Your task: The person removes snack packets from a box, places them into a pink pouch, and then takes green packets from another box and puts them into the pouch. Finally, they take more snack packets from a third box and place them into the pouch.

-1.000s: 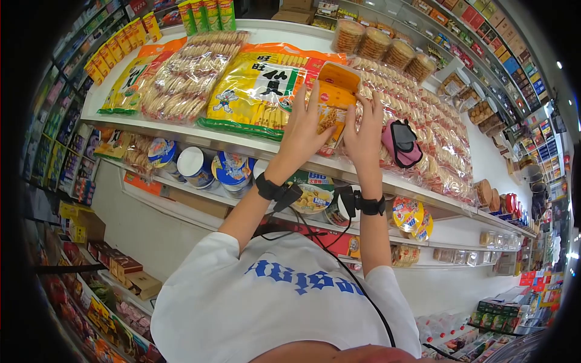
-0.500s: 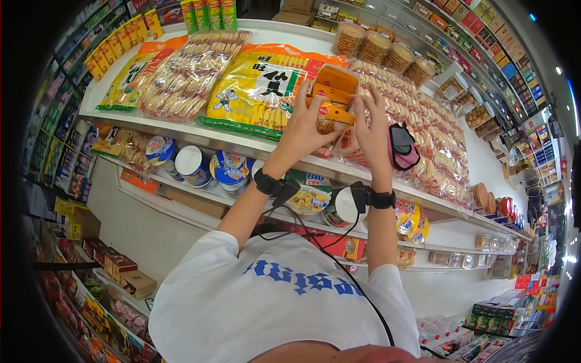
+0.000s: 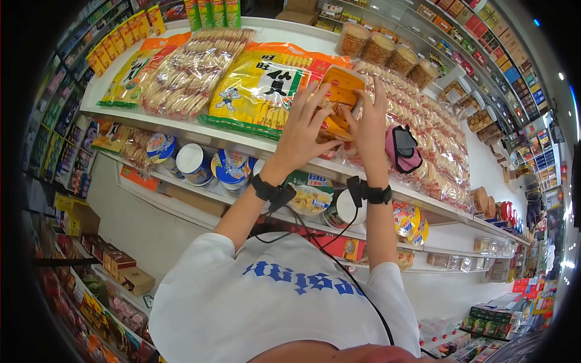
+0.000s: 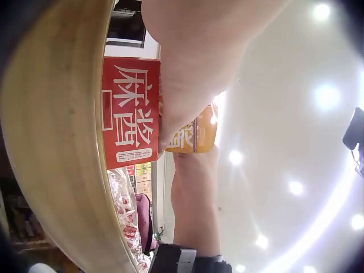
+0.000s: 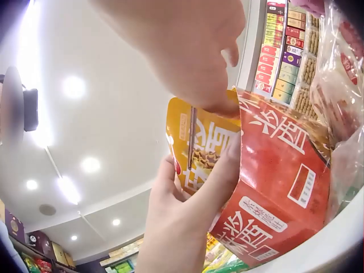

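A red and yellow snack carton [image 3: 350, 85] stands near the shelf's front edge with its orange flap raised at the back. Its red side [image 4: 129, 111] bears white characters. In the right wrist view, a yellow printed panel [image 5: 193, 136] with a noodle picture tilts out from the red part. My left hand [image 3: 302, 136] is at the carton's left front, thumb across the yellow panel and fingers behind it. My right hand [image 3: 369, 130] is at the right, thumb and bent fingers gripping the panel's upper edge. The carton's inside is mostly hidden by fingers.
Left of the carton lies a large yellow cracker bag [image 3: 254, 91]. Clear bags of wrapped biscuits [image 3: 436, 139] spread to the right, with a pink and black pouch [image 3: 404, 148] on them. Round biscuit tubs [image 3: 378, 48] stand behind. Instant noodle tubs [image 3: 230, 168] fill the shelf below.
The carton's front panel has tipped forward, baring more of the orange inside. Both hands' fingers have moved in over the opening, the right thumb now inside the rim.
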### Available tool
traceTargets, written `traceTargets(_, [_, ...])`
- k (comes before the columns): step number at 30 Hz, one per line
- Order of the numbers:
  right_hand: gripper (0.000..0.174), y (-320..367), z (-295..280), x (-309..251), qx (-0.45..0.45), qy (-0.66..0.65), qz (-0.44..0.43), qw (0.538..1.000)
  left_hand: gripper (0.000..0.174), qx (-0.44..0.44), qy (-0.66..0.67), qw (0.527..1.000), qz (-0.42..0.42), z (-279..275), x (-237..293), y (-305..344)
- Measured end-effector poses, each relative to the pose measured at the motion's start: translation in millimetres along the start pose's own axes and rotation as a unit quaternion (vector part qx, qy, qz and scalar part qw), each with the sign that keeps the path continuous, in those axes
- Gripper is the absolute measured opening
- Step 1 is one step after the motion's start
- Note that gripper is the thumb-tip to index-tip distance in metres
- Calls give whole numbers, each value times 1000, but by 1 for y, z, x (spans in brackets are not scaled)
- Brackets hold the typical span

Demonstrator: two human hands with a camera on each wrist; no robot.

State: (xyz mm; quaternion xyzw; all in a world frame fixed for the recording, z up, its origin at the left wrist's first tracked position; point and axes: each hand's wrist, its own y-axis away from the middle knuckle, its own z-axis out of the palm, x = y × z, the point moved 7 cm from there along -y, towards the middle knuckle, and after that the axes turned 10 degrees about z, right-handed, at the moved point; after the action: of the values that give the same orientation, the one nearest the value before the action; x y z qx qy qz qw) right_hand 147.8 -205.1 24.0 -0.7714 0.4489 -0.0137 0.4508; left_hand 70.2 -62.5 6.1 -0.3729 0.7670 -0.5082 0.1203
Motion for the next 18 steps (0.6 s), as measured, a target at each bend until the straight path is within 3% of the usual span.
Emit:
traceTargets(5, [30,0,16,20,-73,-5,-4,997,51,-142,17,988,55,-7,-5,-9])
traceTargets(8, [25,3,19,21,-91,-43,-5,995,44,-146,1,986,81,-12,-6,-14])
traceTargets(14, [19,1,13,16,-17,-122,34,992,42,-176,2,982,71,-3,-11,-18])
traceTargets(18, [23,1,4,12,24,-104,28,994,45,-160,-2,984,80,-2,-13,-19])
